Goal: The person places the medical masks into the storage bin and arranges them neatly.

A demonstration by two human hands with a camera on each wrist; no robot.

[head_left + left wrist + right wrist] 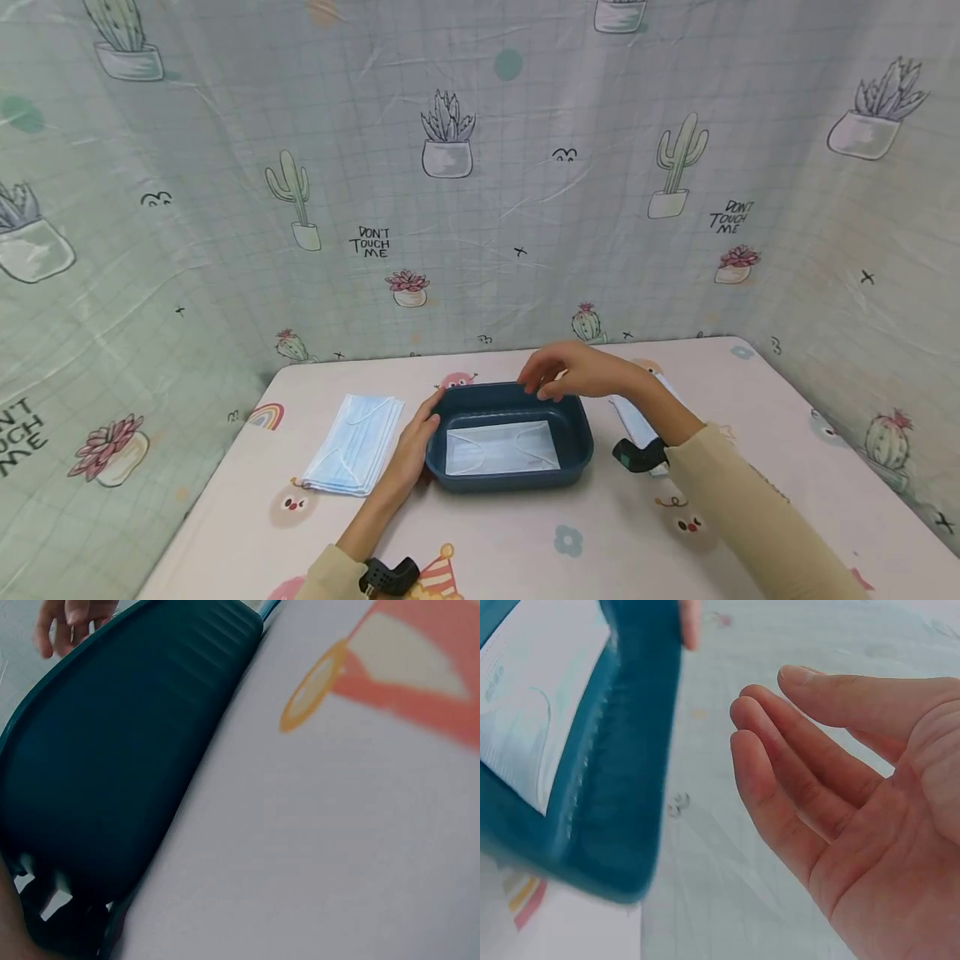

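A dark teal plastic basket [510, 482] stands on the table with a pale blue disposable face mask [502, 448] lying flat inside. My left hand [412, 437] grips the basket's left end, the thumb at the rim; some of its fingers are hidden. Over the basket's far right corner hovers my right hand [577, 371], its fingers loosely bent and holding nothing. The right wrist view shows a gap between that hand [855, 795] and the basket wall [630, 802].
A fanned stack of face masks [352, 446] lies left of the basket. More masks [636, 423] lie to the right, partly covered by the right forearm. A cactus-print curtain [480, 208] hangs behind the patterned tabletop [510, 550].
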